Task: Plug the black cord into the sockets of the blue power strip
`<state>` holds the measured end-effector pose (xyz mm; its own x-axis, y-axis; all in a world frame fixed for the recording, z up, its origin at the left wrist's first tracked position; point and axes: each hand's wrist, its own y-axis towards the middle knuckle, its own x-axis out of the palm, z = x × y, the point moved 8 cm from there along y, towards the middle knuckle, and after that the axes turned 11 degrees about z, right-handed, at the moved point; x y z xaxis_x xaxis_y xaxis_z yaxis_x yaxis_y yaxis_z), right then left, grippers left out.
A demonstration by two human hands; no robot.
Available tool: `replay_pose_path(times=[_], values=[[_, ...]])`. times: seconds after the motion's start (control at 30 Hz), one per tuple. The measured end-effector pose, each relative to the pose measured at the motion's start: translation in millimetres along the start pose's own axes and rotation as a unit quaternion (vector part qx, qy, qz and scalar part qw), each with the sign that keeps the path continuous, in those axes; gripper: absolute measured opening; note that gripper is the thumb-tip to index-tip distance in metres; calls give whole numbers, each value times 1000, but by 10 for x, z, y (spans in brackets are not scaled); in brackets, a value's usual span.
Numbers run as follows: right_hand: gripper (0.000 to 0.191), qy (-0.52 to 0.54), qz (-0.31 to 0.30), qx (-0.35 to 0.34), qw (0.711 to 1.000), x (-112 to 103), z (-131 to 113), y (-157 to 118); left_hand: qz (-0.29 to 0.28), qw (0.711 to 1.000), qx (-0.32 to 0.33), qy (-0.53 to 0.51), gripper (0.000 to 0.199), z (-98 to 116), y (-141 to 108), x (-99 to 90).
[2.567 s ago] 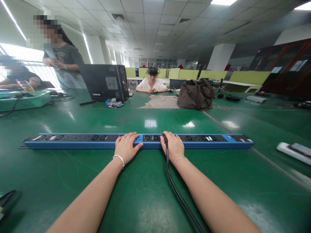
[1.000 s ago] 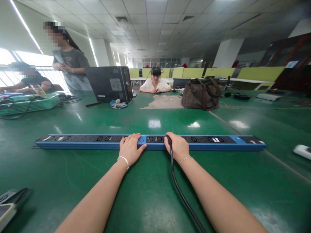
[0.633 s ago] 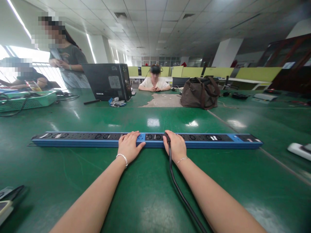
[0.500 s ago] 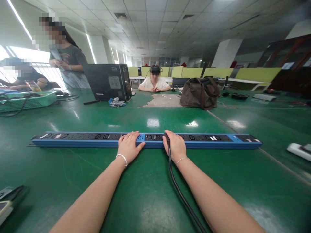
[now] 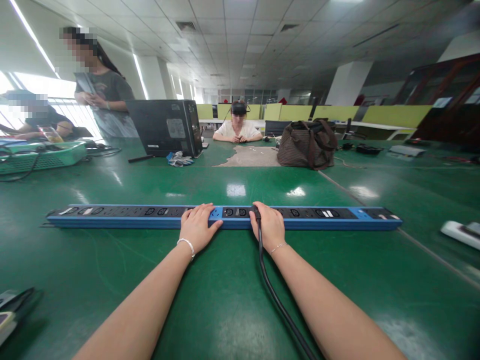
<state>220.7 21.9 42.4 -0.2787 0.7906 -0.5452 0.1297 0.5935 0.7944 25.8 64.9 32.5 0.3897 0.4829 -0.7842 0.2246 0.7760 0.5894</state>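
A long blue and black power strip [image 5: 318,224] lies across the green table in front of me, with rows of sockets along its top. My left hand [image 5: 197,222] rests over its middle, fingers on the top face and thumb along the near edge; it grips the strip. Just to the right, my right hand [image 5: 269,223] is closed around the black plug of a power cord [image 5: 267,277]. That plug sits at a socket, and my fingers partly hide where they meet. The cord runs from it toward me, between my forearms.
Beyond the strip stand a black computer case [image 5: 165,127], grey-blue gloves [image 5: 180,159] and a brown bag [image 5: 305,145]. A green basket [image 5: 56,156] is at far left, a white device [image 5: 463,234] at right. One person sits opposite; two more are at left.
Both hands keep their places on the strip and plug. The whole view has shifted very slightly; nothing was taken hold of or let go.
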Motion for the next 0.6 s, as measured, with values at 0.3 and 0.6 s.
replay_pose_path(times=[0.3,0.6], values=[[27,37,0,25,999,9,22,20,2,1000,3,6,43,-4,3,-2],[28,168,-15,51,984,-30,-115,100,7,1000,-4,-9,45,-13,0,-1]])
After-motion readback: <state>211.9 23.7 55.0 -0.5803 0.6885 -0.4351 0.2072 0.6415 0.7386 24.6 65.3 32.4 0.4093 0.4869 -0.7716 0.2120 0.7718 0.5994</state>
